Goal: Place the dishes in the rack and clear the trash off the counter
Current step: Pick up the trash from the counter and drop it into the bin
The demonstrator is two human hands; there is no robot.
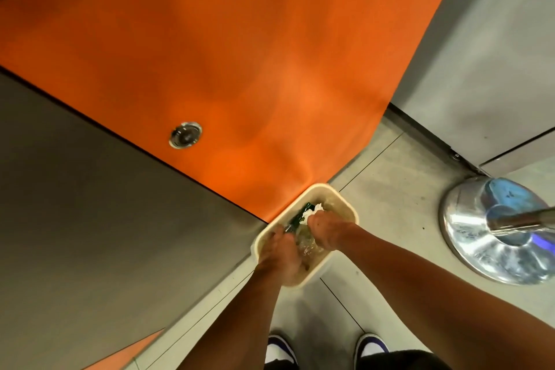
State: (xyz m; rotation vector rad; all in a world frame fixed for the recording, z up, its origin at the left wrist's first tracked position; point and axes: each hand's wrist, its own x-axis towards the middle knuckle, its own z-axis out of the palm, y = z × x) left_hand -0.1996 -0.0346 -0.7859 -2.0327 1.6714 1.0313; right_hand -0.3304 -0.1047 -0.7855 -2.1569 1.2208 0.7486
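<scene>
Both your hands are down inside the cream bin (pixel 345 204) on the floor, so the trash lies straight below each grip, not off to a side. Your right hand (pixel 322 233) is clenched around a white crumpled wad (pixel 312 213), and sits a little farther from you, toward the bin's far corner. Your left hand (pixel 277 255) is nearer you at the bin's near wall, fingers curled down among clear plastic wrap (pixel 306 245) and something dark green (pixel 300 216) (whether it grasps any of it, I cannot tell). The bin's long axis runs away from you and to the right, in line with your forearms. My judgement: let go straight down, then lift both hands up and back along that line.
</scene>
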